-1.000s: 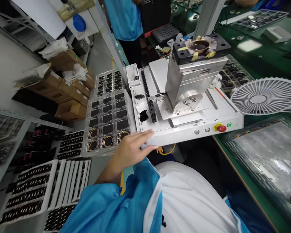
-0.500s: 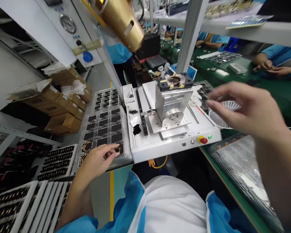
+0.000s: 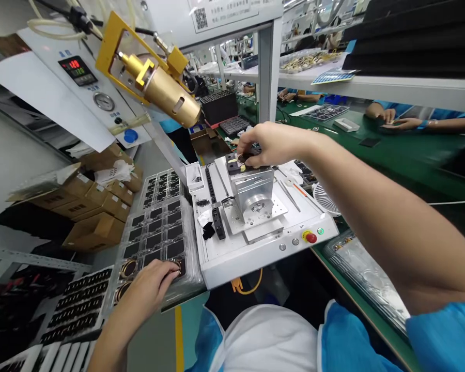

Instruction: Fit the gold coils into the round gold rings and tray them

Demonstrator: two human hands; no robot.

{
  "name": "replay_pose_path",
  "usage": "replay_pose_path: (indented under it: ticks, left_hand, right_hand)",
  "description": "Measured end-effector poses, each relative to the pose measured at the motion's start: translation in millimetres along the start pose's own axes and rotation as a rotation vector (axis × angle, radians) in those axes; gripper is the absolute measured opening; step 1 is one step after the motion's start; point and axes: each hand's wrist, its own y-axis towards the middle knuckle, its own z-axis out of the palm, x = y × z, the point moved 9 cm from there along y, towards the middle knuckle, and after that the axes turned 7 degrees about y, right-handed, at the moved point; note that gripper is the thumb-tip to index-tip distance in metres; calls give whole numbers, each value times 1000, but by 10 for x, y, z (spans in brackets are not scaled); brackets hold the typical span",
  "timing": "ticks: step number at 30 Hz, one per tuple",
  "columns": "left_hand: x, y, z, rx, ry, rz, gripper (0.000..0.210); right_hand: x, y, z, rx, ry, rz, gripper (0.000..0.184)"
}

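My left hand [image 3: 155, 281] is closed over the near right corner of a clear plastic tray [image 3: 186, 232]. Its fingertips pinch a gold-rimmed ring [image 3: 177, 265] there; whether the ring touches the tray, I cannot tell. My right hand [image 3: 275, 144] reaches over the metal machine block [image 3: 253, 187]. Its thumb and fingers close round the rim of a round copper-coloured ring [image 3: 240, 157] in the black fixture [image 3: 232, 166] on top, partly hiding it. Other gold-rimmed rings [image 3: 128, 268] sit in the tray's left column, among dark square pads.
A gold cylinder head [image 3: 172, 98] hangs above and left of the fixture. Tweezers [image 3: 290, 196] and a small white box [image 3: 194, 176] lie on the white machine base. A red stop button [image 3: 311, 238] is at its front. A white fan [image 3: 325, 199] stands right. Co-workers' hands [image 3: 395, 121] are across the green table.
My right hand has moved left from beside the fan onto the fixture, and its fingers have closed on the ring there. My left hand stays at the tray corner with its ring. The view has shifted.
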Motion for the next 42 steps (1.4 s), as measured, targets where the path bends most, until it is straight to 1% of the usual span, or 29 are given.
replay_pose_path:
  ticks: [2,5,7,9,10,12,16,18,20,22,23,25,27,28,29,30,32,34,36,38,39,40,42]
  left_hand:
    - [1,5,-15,6,-4,21,49]
    - [24,-20,-52,0,-3,27,47]
    - [44,-41,-50,26,-11,29,44]
    - [63,-50,-49,57,-32,29,41]
    - [72,-49,-56,66,-43,27,40]
    - [76,-38,-79,82,-60,26,39]
    - [21,16,-187,83,-69,53,39]
    - [-29,80,-324,36,-68,64,38]
    - [-130,190,-530,-31,-55,72,37]
    - [-351,351,-802,-120,-13,102,38]
    - [-522,447,-960,-179,18,133,39]
    - [-966,659,-1276,-317,89,213,40]
    - [-1463,884,-1558,-475,150,289,37]
    - [-1705,1007,-1655,-533,185,322,34]
    - [-1925,1142,-1716,-566,215,350,32]
    - [-2111,1284,-1750,-578,242,365,29]
    - [-2366,1562,-1765,-559,270,367,27]
    - [-2477,1768,-1756,-506,196,377,27]
    - [-2463,1856,-1787,-486,41,392,29]
    - [-2350,1836,-1865,-529,-86,391,34]
    - [-2286,1805,-1893,-549,-110,397,37]
    - [-2236,1775,-1893,-543,-111,419,39]
    - [-2188,1735,-1810,-450,-90,513,42]
  right_hand:
    - [19,-46,-61,-91,66,-15,25]
    - [16,-242,-217,-318,223,-42,25]
    - [20,-487,-287,-462,360,-88,28]
    - [23,-815,-276,-559,502,-129,32]
    - [14,-1009,-237,-594,564,-129,34]
    - [-46,-1445,-93,-647,651,-69,35]
    - [-313,-2410,371,-703,750,187,32]
    - [-460,-2824,593,-715,783,309,28]
    - [-549,-3100,746,-708,782,393,25]
    - [-558,-3204,818,-686,770,425,24]
    - [-534,-3195,836,-668,770,424,24]
    - [-456,-3104,854,-634,788,406,24]
    - [-360,-2973,883,-595,809,379,23]
    - [-318,-2918,909,-576,815,368,23]
    - [-285,-2877,944,-557,821,361,23]
    - [-262,-2854,989,-536,825,356,23]
    - [-257,-2870,1106,-493,843,368,24]
    - [-302,-2967,1228,-467,870,401,25]
    - [-380,-3122,1328,-468,894,450,27]
    - [-470,-3295,1401,-486,917,508,28]
    - [-513,-3375,1429,-497,928,536,28]
    - [-554,-3443,1455,-506,938,562,29]
    - [-627,-3537,1505,-512,953,608,30]
